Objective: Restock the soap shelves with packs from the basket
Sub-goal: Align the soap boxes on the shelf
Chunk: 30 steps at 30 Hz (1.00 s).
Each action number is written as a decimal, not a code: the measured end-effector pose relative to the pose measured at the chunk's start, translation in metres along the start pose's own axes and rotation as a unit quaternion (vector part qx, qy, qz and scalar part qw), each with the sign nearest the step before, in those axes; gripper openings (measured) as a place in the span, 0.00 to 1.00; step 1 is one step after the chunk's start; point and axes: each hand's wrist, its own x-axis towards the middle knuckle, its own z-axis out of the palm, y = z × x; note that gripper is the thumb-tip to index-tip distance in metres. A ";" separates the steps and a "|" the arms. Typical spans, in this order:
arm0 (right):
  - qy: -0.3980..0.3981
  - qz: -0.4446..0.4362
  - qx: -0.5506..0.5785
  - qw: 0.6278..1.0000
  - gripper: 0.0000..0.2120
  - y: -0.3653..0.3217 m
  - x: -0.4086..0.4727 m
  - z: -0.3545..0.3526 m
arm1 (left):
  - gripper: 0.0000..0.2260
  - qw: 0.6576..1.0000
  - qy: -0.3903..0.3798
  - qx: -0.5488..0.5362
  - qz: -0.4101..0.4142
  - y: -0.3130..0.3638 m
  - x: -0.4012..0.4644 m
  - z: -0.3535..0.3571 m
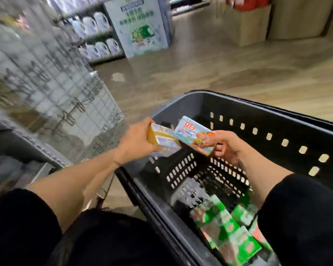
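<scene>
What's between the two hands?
Two soap packs: the left hand holds a yellow pack, the right hand a blue pack, seen from the head view.

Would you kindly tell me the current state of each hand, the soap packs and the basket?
left hand: grips the yellow soap pack, held above the basket.
right hand: pinches the light-blue soap pack by its end, tilted.
basket: dark, upright, partly filled.
green soap packs: lying loose in the basket's near end, blurred.
wire rack: left of the basket, blurred.
</scene>
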 end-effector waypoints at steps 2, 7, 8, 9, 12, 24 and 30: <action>-0.054 -0.031 -0.021 0.998 0.24 -0.018 -0.002 0.031 | 0.32 0.997 0.070 -0.038 -0.013 -0.011 -0.031 -0.032; -0.208 -0.090 -0.077 0.971 0.24 -0.053 -0.019 0.127 | 0.28 0.968 0.212 -0.119 -0.059 -0.053 -0.128 -0.099; -0.234 -0.097 -0.091 0.963 0.23 -0.057 -0.024 0.148 | 0.26 0.960 0.240 -0.125 -0.069 -0.060 -0.152 -0.110; -0.255 -0.107 -0.108 0.955 0.21 -0.060 -0.029 0.171 | 0.25 0.952 0.271 -0.122 -0.074 -0.066 -0.175 -0.121; -0.315 -0.120 -0.159 0.928 0.20 -0.058 -0.053 0.245 | 0.26 0.926 0.355 -0.086 -0.096 -0.080 -0.251 -0.153; -0.571 -0.132 -0.236 0.775 0.27 0.027 -0.185 0.497 | 0.24 0.788 0.558 -0.024 -0.259 -0.080 -0.519 -0.196; -0.659 -0.141 -0.276 0.685 0.33 0.084 -0.258 0.575 | 0.32 0.713 0.601 0.022 -0.360 -0.066 -0.623 -0.182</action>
